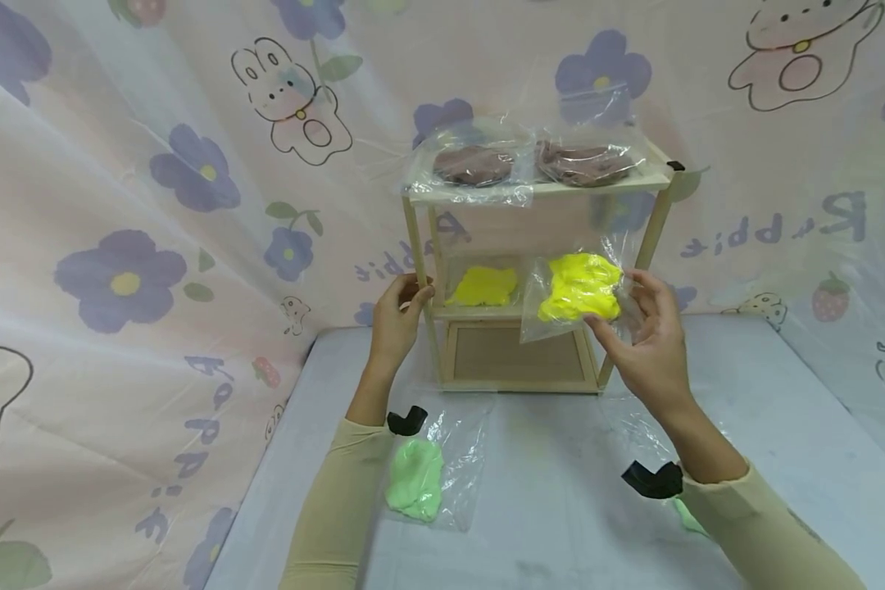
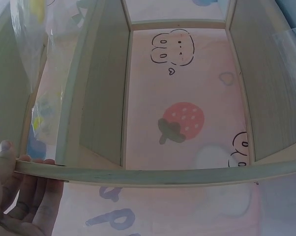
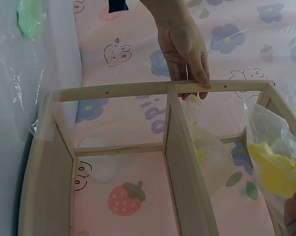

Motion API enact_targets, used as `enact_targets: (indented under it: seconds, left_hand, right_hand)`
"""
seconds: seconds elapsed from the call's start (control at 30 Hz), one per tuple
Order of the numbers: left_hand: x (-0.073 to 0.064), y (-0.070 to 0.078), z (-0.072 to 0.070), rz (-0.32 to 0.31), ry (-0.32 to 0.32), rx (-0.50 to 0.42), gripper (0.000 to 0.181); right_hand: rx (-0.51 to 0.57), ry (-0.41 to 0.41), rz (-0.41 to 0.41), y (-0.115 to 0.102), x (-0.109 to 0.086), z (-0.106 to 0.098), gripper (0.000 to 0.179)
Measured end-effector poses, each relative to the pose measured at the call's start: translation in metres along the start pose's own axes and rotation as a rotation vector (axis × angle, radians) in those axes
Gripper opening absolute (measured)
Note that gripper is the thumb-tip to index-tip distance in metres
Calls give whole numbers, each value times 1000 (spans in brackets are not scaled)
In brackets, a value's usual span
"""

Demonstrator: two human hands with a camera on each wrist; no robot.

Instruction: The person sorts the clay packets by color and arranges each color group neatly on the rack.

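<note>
A small wooden shelf rack (image 1: pixel 516 313) stands on the table. My left hand (image 1: pixel 396 319) grips its left front post, thumb on one side and fingers on the other; the left wrist view shows that hand (image 2: pixel 30 196) on the wooden bar. Between thumb and fingers my right hand (image 1: pixel 652 336) pinches a clear bag of bright yellow clay (image 1: pixel 581 287) in front of the middle shelf's right side. Another bag of yellow clay (image 1: pixel 484 286) lies on that shelf at the left. The right wrist view shows the held yellow bag (image 3: pixel 276 169) at the right edge.
Two bags of brown clay (image 1: pixel 474 166) lie on the top shelf. A bag of light green clay (image 1: pixel 416 481) is on the table near my left forearm. Another green piece (image 1: pixel 688 518) is partly hidden by my right forearm. Patterned cloth (image 1: pixel 125 283) hangs behind.
</note>
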State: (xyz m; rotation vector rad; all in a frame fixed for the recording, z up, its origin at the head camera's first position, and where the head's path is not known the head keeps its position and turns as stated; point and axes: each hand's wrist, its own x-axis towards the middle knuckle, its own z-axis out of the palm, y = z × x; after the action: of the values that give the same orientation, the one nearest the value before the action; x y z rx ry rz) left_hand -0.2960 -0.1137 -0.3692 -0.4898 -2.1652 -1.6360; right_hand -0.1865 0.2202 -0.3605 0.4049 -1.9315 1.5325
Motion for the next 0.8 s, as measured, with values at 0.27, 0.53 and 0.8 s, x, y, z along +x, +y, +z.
enact_targets:
  seconds: [0.27,0.53,0.8]
  left_hand:
    - [-1,1,0,2,-7,18,28]
    - [-1,1,0,0,6,11,28]
    - [-2,2,1,12,8,0,27]
  right_hand:
    - [-48,47,-25,10,19,11,73]
    - [-73,30,24,24,29,22,73]
    - [-191,-34,18,35,33,28,72]
